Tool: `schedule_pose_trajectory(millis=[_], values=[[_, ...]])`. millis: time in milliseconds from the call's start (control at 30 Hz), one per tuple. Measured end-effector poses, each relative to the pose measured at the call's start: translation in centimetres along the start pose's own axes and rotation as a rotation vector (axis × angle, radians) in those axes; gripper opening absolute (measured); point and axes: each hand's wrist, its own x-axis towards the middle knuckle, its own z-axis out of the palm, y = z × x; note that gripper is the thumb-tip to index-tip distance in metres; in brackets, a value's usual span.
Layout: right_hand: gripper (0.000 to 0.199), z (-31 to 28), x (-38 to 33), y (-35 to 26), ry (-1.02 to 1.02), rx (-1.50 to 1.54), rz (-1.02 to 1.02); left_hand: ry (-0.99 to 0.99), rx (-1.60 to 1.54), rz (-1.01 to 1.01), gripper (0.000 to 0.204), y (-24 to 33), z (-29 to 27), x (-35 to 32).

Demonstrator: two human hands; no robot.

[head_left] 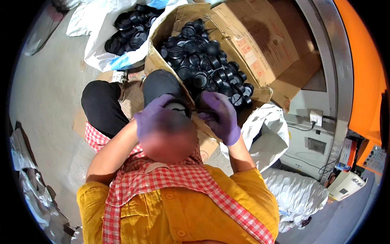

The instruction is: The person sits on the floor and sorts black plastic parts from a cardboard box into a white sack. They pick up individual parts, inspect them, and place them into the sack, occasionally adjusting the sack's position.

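My left hand (152, 111), in a purple glove, is closed on a round black plastic part (178, 107) with a grey inner face. It holds the part above my lap, by the near edge of a cardboard box (156, 55). Just to the right, my purple-gloved right hand (222, 115) has its fingers curled together. Something dark shows by its fingertips, but I cannot make out what it is. Many similar black round parts (201, 79) lie heaped in the box in front of both hands. A blurred patch hides the area below my left hand.
A white sack (94, 51) of black parts stands at the far left of the box. Another white sack (268, 130) sits right of my right hand, and a full white bag (300, 191) lies nearer. The box's open flap (260, 44) leans toward a grey machine (308, 142).
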Motion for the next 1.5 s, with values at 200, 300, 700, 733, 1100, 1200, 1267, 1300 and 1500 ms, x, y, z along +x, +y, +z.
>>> schedule_pose_trajectory(millis=[200,300,700,733,1100,1200,1267,1300,1500], values=[[0.041,2.3,-0.7,-1.2,-0.403,0.191,0.267,0.05,0.21,0.037,0.041,1.3,1.5,-4.1],[0.033,3.6,-2.7,0.6,-0.708,0.3,0.056,-0.226,1.087,0.377,0.032,4.3,1.6,-5.8],[0.017,-2.0,-6.3,4.3,-0.531,1.148,0.871,0.342,0.714,0.55,0.032,10.8,-1.5,-13.0],[0.015,-0.5,-6.2,3.8,-0.287,1.349,0.716,0.619,0.292,0.43,0.032,10.8,0.2,-12.6],[0.032,5.0,2.1,3.0,0.594,0.783,0.42,0.264,-0.221,0.257,0.054,1.7,7.3,-1.3],[0.031,7.3,1.3,8.3,0.659,-0.137,0.179,0.397,0.605,0.507,0.053,2.9,6.3,-0.8],[0.019,8.2,1.0,13.1,0.673,-0.283,0.52,0.416,0.911,0.543,0.052,5.4,6.2,-1.7],[0.02,8.5,0.4,15.6,0.657,-0.263,0.604,0.397,1.018,0.542,0.051,6.6,5.9,-1.8],[0.04,12.8,0.2,24.0,-0.055,-0.15,1.022,1.018,1.3,0.723,0.065,11.5,-5.7,2.9]])
